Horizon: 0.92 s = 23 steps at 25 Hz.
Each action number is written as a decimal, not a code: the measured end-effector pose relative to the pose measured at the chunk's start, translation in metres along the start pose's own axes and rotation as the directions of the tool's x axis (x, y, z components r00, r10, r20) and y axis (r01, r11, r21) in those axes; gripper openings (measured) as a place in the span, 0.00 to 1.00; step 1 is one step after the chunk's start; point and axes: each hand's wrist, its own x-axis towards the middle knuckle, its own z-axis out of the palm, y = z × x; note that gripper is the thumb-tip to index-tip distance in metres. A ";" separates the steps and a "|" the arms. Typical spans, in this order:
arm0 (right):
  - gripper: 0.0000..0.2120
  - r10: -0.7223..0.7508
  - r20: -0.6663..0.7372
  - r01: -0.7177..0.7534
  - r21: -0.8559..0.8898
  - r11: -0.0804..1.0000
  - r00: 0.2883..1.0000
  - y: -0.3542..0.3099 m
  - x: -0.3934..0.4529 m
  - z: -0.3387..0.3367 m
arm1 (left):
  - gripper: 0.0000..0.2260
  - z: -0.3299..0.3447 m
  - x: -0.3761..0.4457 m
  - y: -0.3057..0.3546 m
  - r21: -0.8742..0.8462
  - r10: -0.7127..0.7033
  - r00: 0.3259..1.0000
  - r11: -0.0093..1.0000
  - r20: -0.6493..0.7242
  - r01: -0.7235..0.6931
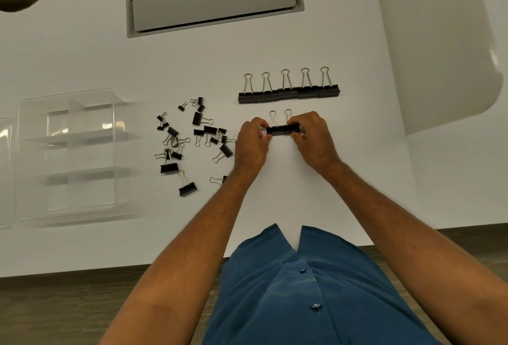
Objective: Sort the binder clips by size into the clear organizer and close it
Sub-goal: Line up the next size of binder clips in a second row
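I have both hands on the white table (pixel 275 193), working at a pair of large binder clips (pixel 283 128) set side by side, black bodies touching, wire handles pointing away from me; my left hand (pixel 251 140) pinches the left end of the pair with curled fingers and thumb, and my right hand (pixel 310 136) curls round the right end, its fingers covering part of that clip; just beyond my hands a row of five large clips (pixel 288 92) lies in a straight line, bodies touching end to end, handles again pointing away; to the left of my left hand a loose scatter of smaller clips (pixel 192 138) in mixed sizes is spread over the table, lying at all angles, one of them partly hidden under my left forearm; further left of that scatter, well apart from both hands, sits the clear organizer (pixel 66 152), open-topped, its inner dividers showing as pale shelves, and I see no clips inside it; a clear edge at the far left border may be its lid, though I cannot tell; far beyond my hands a grey cable hatch (pixel 214 1) is set into the table; my blue shirt (pixel 302 289) fills the near edge of the view.
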 end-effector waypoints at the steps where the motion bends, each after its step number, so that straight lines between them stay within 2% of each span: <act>1: 0.13 -0.002 -0.008 0.002 -0.001 1.000 1.000 -0.001 -0.001 0.000 | 0.09 0.001 0.000 0.001 0.018 -0.004 1.000 1.000 -0.002 0.004; 4: 0.15 0.017 -0.033 -0.016 0.030 0.999 0.999 -0.001 -0.003 0.002 | 0.09 0.001 0.001 0.005 0.052 -0.045 0.999 0.998 0.007 0.044; 10: 0.12 -0.021 -0.067 0.023 0.017 1.000 0.998 0.001 -0.005 0.004 | 0.10 -0.002 0.001 0.005 0.050 -0.048 0.998 0.998 0.028 0.047; 13: 0.17 -0.016 -0.085 0.019 0.039 0.999 0.996 0.000 -0.006 0.006 | 0.12 -0.003 -0.003 0.004 0.036 -0.027 0.998 0.999 0.049 0.026; 18: 0.27 -0.005 -0.131 0.010 0.037 0.999 0.991 -0.005 -0.018 0.012 | 0.23 -0.011 -0.018 -0.003 -0.091 -0.023 0.988 0.995 0.150 0.037; 21: 0.29 0.055 -0.195 -0.050 0.030 0.998 0.979 -0.023 -0.034 0.016 | 0.20 -0.032 -0.038 -0.018 -0.124 0.024 0.981 0.992 0.192 0.000; 23: 0.26 0.070 -0.253 -0.068 0.017 0.998 0.965 -0.042 -0.049 0.022 | 0.15 -0.057 -0.052 -0.037 -0.117 0.088 0.986 0.991 0.143 -0.071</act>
